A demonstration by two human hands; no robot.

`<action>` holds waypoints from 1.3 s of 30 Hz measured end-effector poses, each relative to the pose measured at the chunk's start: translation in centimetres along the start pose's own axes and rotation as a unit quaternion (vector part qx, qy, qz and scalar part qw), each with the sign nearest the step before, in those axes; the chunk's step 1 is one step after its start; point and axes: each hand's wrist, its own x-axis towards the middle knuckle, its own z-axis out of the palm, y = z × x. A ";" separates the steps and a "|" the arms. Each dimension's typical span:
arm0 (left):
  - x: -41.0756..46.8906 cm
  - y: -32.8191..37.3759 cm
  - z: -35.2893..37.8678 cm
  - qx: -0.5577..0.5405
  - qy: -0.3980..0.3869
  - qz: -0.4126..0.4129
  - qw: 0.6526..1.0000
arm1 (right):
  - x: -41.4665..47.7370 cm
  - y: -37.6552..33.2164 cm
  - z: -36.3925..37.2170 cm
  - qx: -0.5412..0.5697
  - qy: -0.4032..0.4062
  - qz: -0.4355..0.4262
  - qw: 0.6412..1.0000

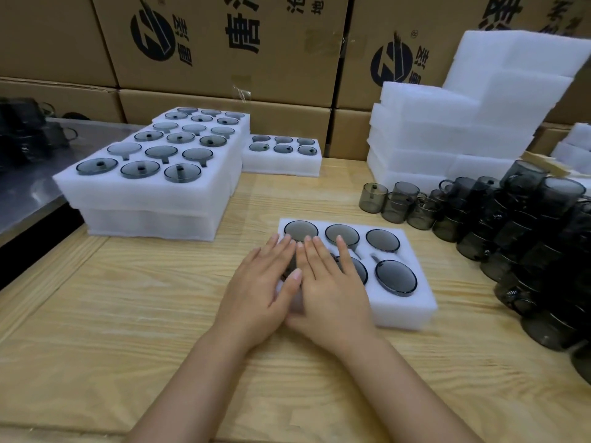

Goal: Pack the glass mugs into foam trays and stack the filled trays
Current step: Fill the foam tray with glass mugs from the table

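A white foam tray (412, 310) lies on the wooden table in front of me, its pockets filled with smoky grey glass mugs (396, 277) standing upside down. My left hand (262, 286) and my right hand (329, 282) lie flat side by side on the tray's left half, fingers straight, pressing on the mugs beneath them. Loose grey mugs (511, 219) are stacked in a pile at the right. Filled trays (150, 193) stand stacked at the back left, with one more filled tray (281, 161) behind them.
Empty white foam trays (447, 132) are piled at the back right. Cardboard boxes (224, 43) wall off the rear. A metal surface (28, 199) adjoins the table on the left, with dark mugs on it.
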 end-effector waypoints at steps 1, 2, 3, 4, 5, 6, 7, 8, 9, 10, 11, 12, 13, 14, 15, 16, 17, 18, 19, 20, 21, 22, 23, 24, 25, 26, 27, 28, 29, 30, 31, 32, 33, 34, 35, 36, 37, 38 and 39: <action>-0.1 0.4 0.1 0.032 0.014 0.033 0.999 | -0.4 -0.2 0.3 0.006 0.047 0.010 0.999; -0.2 0.7 0.2 0.051 0.028 0.049 0.997 | -0.7 -0.4 0.6 0.013 0.089 0.015 0.996; -0.2 1.0 0.3 0.066 0.036 0.049 0.996 | -0.8 -0.5 0.8 0.007 0.102 0.020 0.995; -0.1 1.2 0.5 0.081 0.036 0.040 0.995 | -0.9 -0.6 0.9 -0.012 0.097 0.026 0.995; 0.0 1.4 0.6 0.096 0.029 0.027 0.995 | -0.9 -0.6 1.0 -0.034 0.089 0.027 0.995; 0.0 1.5 0.7 0.111 0.023 0.014 0.993 | -0.9 -0.5 1.1 -0.053 0.082 0.023 0.995; 0.0 1.6 0.8 0.124 0.016 0.004 0.992 | -0.9 -0.6 1.0 -0.068 0.072 0.023 0.995; -0.1 1.6 0.8 0.132 0.009 -0.003 0.991 | -0.9 -0.6 0.7 -0.075 0.063 0.025 0.995; -0.1 1.7 0.9 0.134 0.004 -0.007 0.991 | -0.9 -0.6 0.6 -0.079 0.059 0.029 0.995; -0.3 1.8 1.0 0.130 0.005 -0.009 0.991 | -1.1 -0.6 0.5 -0.079 0.059 0.031 0.995; -0.4 1.8 1.1 0.116 0.012 -0.011 0.993 | -1.3 -0.5 0.4 -0.075 0.061 0.028 0.995; -0.4 1.8 1.2 0.089 0.025 -0.015 0.996 | -1.5 -0.3 0.3 -0.055 0.067 0.016 0.996; -0.5 1.6 1.4 0.049 0.046 -0.023 0.997 | -1.9 0.0 0.3 -0.018 0.081 0.000 0.997; -0.4 1.4 1.4 0.004 0.070 -0.041 0.997 | -2.4 0.4 0.2 0.031 0.104 -0.009 0.994; -0.3 1.1 1.4 -0.035 0.091 -0.072 0.993 | -2.7 1.2 -0.1 0.084 0.132 0.001 0.988; -0.3 0.8 1.4 -0.067 0.108 -0.114 0.985 | -2.9 2.1 -0.4 0.135 0.162 0.035 0.977; -0.2 0.5 1.4 -0.092 0.115 -0.161 0.976 | -2.9 3.4 -0.8 0.176 0.192 0.094 0.961; -0.2 0.2 1.5 -0.106 0.106 -0.213 0.965 | -2.9 4.9 -1.1 0.205 0.205 0.172 0.941; -0.1 0.0 1.5 -0.114 0.078 -0.260 0.956 | -2.8 6.5 -1.4 0.220 0.181 0.252 0.925; -0.1 -0.3 1.7 -0.116 0.035 -0.291 0.949 | -2.8 7.8 -1.6 0.222 0.124 0.324 0.911; 0.0 -0.4 1.9 -0.111 -0.009 -0.299 0.948 | -2.9 8.8 -1.5 0.238 0.055 0.375 0.894; 0.1 -0.5 2.0 -0.107 -0.042 -0.295 0.949 | -3.0 9.4 -1.3 0.276 0.003 0.402 0.873; 0.2 -0.6 2.2 -0.117 -0.058 -0.285 0.949 | -3.1 9.6 -1.0 0.324 -0.015 0.411 0.852; 0.4 -0.7 2.2 -0.142 -0.055 -0.286 0.946 | -3.1 9.6 -0.8 0.359 -0.012 0.413 0.837; 0.5 -0.8 2.1 -0.171 -0.040 -0.295 0.939 | -3.1 9.6 -0.6 0.368 -0.005 0.410 0.834; 0.6 -0.9 2.1 -0.199 -0.027 -0.306 0.931 | -3.1 9.5 -0.4 0.361 0.001 0.404 0.841; 0.6 -0.9 2.1 -0.225 -0.014 -0.307 0.925 | -3.0 9.6 -0.2 0.354 0.010 0.399 0.845; 0.7 -0.8 2.1 -0.247 -0.005 -0.312 0.918 | -3.0 9.8 -0.1 0.364 0.019 0.401 0.840; 0.8 -0.7 2.1 -0.271 0.001 -0.315 0.910 | -2.9 10.0 0.0 0.406 0.031 0.405 0.819; 1.0 -0.8 2.0 -0.297 0.006 -0.317 0.901 | -2.9 10.1 -0.1 0.470 0.047 0.405 0.783; 1.2 -0.8 2.0 -0.329 0.012 -0.313 0.891 | -2.8 10.1 -0.1 0.534 0.062 0.403 0.740; 1.5 -0.8 1.8 -0.369 0.024 -0.303 0.878 | -2.7 10.1 -0.1 0.590 0.071 0.393 0.702; 1.9 -0.9 1.6 -0.412 0.044 -0.290 0.863 | -2.5 10.2 0.0 0.641 0.076 0.374 0.666; 2.4 -0.9 1.3 -0.452 0.067 -0.279 0.845 | -2.4 10.2 0.1 0.691 0.081 0.349 0.628; 2.9 -1.1 1.0 -0.483 0.085 -0.274 0.828 | -2.2 10.2 0.3 0.736 0.084 0.317 0.592; 3.4 -1.2 0.7 -0.508 0.100 -0.274 0.811 | -2.0 10.2 0.3 0.770 0.084 0.278 0.568; 3.8 -1.4 0.6 -0.521 0.117 -0.280 0.798 | -1.8 10.1 0.2 0.788 0.082 0.242 0.560; 4.0 -1.6 0.5 -0.532 0.136 -0.291 0.784 | -1.5 10.0 0.1 0.797 0.078 0.212 0.560; 4.2 -1.7 0.5 -0.537 0.155 -0.304 0.771 | -1.2 9.8 0.2 0.801 0.075 0.199 0.560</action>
